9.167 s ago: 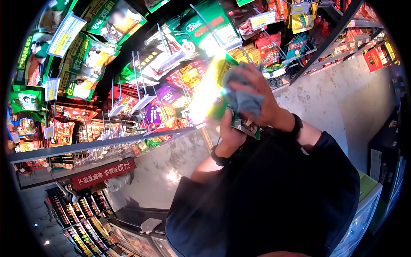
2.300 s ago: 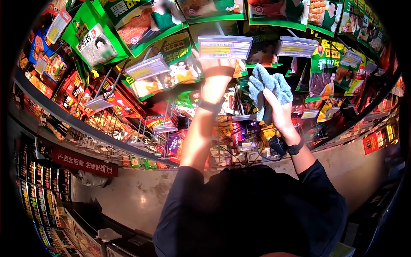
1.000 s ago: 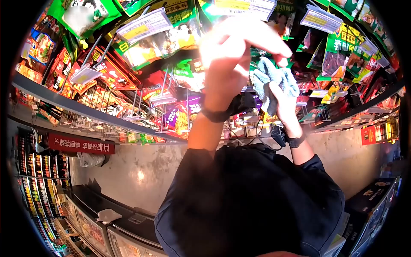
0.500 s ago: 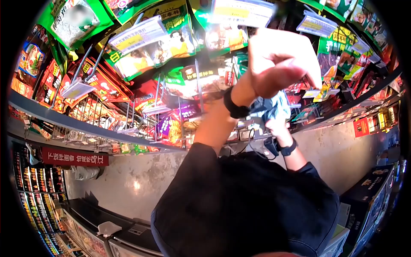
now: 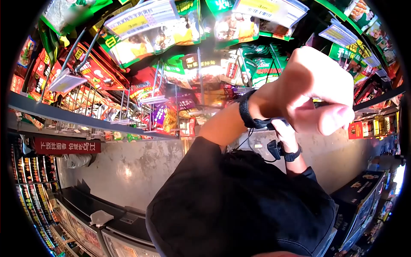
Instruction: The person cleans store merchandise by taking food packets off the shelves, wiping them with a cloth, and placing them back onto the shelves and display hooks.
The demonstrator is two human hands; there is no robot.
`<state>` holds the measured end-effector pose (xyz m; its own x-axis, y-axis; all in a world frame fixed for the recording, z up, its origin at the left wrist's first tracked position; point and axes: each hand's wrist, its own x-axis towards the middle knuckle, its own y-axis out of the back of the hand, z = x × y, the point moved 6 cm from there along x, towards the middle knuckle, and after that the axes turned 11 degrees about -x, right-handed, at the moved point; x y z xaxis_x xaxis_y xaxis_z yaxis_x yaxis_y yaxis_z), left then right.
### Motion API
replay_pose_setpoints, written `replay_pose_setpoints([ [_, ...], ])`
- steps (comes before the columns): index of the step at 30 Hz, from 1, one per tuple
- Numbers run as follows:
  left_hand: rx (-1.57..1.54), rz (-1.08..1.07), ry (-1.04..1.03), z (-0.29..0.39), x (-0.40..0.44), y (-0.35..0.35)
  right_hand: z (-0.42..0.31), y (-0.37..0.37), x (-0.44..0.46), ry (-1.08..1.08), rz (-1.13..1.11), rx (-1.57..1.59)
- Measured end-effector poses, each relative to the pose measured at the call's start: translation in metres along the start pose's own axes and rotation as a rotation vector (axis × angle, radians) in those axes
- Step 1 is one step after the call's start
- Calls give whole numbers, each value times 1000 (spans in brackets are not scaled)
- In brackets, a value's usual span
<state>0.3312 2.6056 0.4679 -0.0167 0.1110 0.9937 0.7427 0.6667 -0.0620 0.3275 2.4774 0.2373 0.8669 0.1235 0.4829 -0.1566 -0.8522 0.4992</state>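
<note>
My left hand (image 5: 319, 92) is raised close to the camera with its fingers curled in. Whatever it may hold is hidden. A black band (image 5: 245, 112) circles that wrist. Lower and partly behind it, my right hand (image 5: 286, 133) has its thumb side showing and its fingers looking bent; their tips and anything in them are hidden. A black wrist device (image 5: 291, 155) sits on that arm. Nearest the left hand hang green seasoning packets (image 5: 267, 70). Purple packets (image 5: 165, 116) and red packets (image 5: 96, 70) hang further left.
White price tags (image 5: 141, 19) on metal hooks jut out from the shelf. A dark shelf rail (image 5: 77, 118) runs along the front. Behind me stand a freezer cabinet (image 5: 94, 201) and a dark box display (image 5: 359, 201); a red sign (image 5: 67, 146) is at left.
My left hand has moved right and down, away from the price tags. Green packets behind it have come into view. The bluish-white thing at my right hand no longer shows.
</note>
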Motion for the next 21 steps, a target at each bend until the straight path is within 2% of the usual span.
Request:
replay_pose_setpoints([
  [5,221,96,21,30,2,15,-69,-23,21,325,-88,-239],
  [7,340,16,101,54,9,32,-97,-43,30,425,-92,-308],
  [9,400,-25,161,70,7,50,-120,-67,40,375,-141,-238],
  [11,543,24,264,95,5,62,-137,-87,49,143,-279,5],
  [13,816,-73,224,123,7,71,-137,-119,40,-92,-450,420],
  [14,950,-118,196,138,7,76,-137,-131,36,-116,-485,531],
  [15,1051,-165,184,145,2,81,-139,-144,32,-113,-505,607],
  [18,1221,-229,204,158,-15,104,-146,-160,36,228,-370,299],
  [20,1263,-192,228,161,-26,123,-153,-163,39,273,-229,313],
  [21,1380,-58,326,164,-31,131,-151,-166,37,181,-238,275],
])
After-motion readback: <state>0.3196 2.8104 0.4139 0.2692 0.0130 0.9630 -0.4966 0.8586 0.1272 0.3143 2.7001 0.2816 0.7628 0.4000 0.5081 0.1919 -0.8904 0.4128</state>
